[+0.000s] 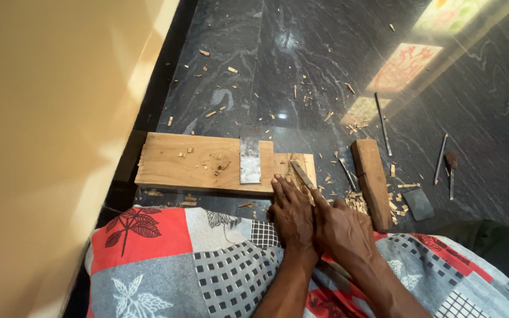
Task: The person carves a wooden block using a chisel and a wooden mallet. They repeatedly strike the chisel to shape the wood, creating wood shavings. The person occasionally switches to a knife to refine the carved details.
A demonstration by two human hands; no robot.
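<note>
A wide wooden plank (189, 162) lies on the dark stone floor, with a small carved wooden piece (294, 165) at its right end. My left hand (290, 213) presses down beside that piece, fingers spread on the wood. My right hand (341, 228) is closed around a chisel (301, 174), whose blade rests on the small piece. A grey metal plate (250, 159) lies across the plank just left of my hands.
A wooden mallet block (370, 176) lies right of my hands, with thin metal chisels (383, 123) and a flat grey stone (418, 204) beyond. Wood chips litter the floor. A patterned cloth (207, 259) covers my lap. A yellow wall (48, 118) stands at left.
</note>
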